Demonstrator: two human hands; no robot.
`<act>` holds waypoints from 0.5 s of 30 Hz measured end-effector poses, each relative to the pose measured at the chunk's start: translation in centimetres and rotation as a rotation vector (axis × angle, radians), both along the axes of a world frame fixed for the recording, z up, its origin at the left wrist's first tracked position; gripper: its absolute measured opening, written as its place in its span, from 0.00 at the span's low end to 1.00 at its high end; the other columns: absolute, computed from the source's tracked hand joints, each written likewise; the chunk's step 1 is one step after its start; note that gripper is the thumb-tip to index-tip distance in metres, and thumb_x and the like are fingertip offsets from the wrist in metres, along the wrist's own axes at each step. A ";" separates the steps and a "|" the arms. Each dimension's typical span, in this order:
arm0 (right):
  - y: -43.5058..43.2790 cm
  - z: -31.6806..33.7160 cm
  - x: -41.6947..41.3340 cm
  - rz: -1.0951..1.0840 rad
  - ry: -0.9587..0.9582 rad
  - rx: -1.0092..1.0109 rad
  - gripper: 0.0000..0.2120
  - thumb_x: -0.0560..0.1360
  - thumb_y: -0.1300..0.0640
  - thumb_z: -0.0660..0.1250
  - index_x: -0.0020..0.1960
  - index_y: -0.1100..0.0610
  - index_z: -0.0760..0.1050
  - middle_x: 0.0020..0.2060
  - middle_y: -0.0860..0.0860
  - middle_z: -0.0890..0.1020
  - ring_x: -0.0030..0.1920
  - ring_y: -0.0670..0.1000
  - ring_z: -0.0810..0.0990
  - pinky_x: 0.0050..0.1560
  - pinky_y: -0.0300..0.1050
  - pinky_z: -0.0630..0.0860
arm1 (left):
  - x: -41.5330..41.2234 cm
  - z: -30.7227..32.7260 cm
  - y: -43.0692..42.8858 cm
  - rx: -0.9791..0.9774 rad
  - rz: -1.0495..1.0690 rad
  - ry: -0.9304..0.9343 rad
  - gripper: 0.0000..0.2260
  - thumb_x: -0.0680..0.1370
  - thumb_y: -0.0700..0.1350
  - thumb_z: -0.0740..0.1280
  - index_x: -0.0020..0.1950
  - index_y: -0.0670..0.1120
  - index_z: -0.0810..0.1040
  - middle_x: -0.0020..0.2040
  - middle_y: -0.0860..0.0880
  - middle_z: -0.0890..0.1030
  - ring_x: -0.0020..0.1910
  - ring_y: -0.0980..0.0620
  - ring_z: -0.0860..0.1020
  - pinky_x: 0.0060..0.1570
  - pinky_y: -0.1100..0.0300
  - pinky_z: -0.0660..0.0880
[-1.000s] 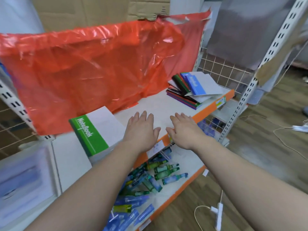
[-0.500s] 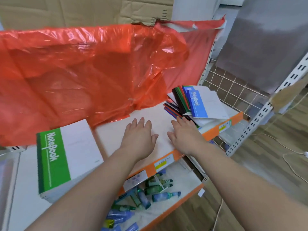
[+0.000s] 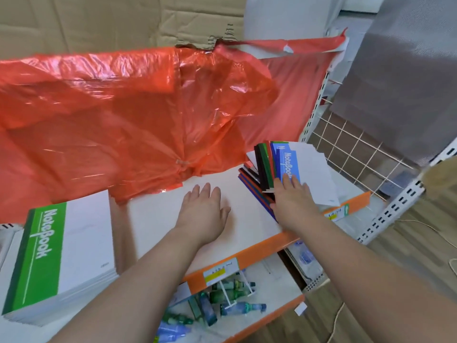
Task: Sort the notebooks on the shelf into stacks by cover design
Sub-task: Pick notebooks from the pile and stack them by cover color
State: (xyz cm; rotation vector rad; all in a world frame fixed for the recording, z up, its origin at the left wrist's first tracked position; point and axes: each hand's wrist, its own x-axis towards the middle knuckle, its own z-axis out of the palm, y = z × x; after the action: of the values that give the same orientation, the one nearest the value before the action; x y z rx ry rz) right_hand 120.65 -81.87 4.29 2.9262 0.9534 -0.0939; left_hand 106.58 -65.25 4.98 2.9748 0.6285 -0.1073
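Left hand [image 3: 205, 211]: flat on the white shelf [image 3: 153, 219], fingers straight, holding nothing.
Right hand [image 3: 294, 201]: fingers extended, resting on the mixed pile at 3 o'clock of the left hand.
Mixed pile [image 3: 264, 174]: fanned notebooks, blue cover [image 3: 288, 164] on top.
Green stack [image 3: 61, 256]: at 8 o'clock of the left hand, well apart.
Red plastic sheet [image 3: 123, 107]: at 12 o'clock, behind the shelf.

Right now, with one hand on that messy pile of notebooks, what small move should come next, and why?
Probably the right hand should close on the blue notebook under its fingertips and lift it off. It lies topmost on the mixed pile, fingers flat, no grip yet. The left hand rests flat on bare shelf, where a blue stack could start.
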 end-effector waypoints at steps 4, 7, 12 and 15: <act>-0.6 -0.2 0.8 0.048 -0.018 -0.028 0.32 0.75 0.66 0.63 0.76 0.61 0.55 0.76 0.61 0.56 0.77 0.60 0.52 0.73 0.55 0.61 | 1.7 -0.4 0.4 -0.002 -0.036 -0.017 0.25 0.83 0.57 0.53 0.75 0.45 0.61 0.78 0.42 0.59 0.77 0.38 0.56 0.75 0.47 0.55; -0.5 0.9 0.5 0.038 0.008 0.057 0.34 0.75 0.70 0.61 0.77 0.62 0.53 0.77 0.60 0.57 0.77 0.57 0.54 0.73 0.50 0.63 | 3.0 -0.3 0.5 -0.096 -0.033 -0.090 0.23 0.83 0.56 0.53 0.74 0.44 0.65 0.76 0.42 0.65 0.75 0.39 0.61 0.74 0.48 0.59; 0.2 1.8 -1.8 0.216 -0.104 0.336 0.25 0.69 0.70 0.64 0.67 0.62 0.70 0.60 0.58 0.78 0.57 0.58 0.79 0.47 0.47 0.76 | 5.5 0.7 -0.4 -0.726 0.208 -0.376 0.17 0.82 0.54 0.59 0.50 0.42 0.79 0.48 0.42 0.82 0.55 0.39 0.80 0.50 0.52 0.76; 1.2 1.6 -3.4 0.438 -0.010 0.347 0.27 0.74 0.66 0.64 0.73 0.60 0.66 0.68 0.56 0.74 0.65 0.54 0.75 0.59 0.46 0.74 | 6.7 1.0 -1.2 -1.500 0.490 -0.447 0.17 0.83 0.52 0.60 0.53 0.40 0.80 0.47 0.40 0.85 0.40 0.42 0.84 0.35 0.56 0.79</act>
State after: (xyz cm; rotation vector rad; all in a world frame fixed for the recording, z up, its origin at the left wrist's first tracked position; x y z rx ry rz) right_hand 117.27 -80.67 5.86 2.9109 1.7356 0.1201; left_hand 113.30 -66.46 5.96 1.3073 0.7042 0.0957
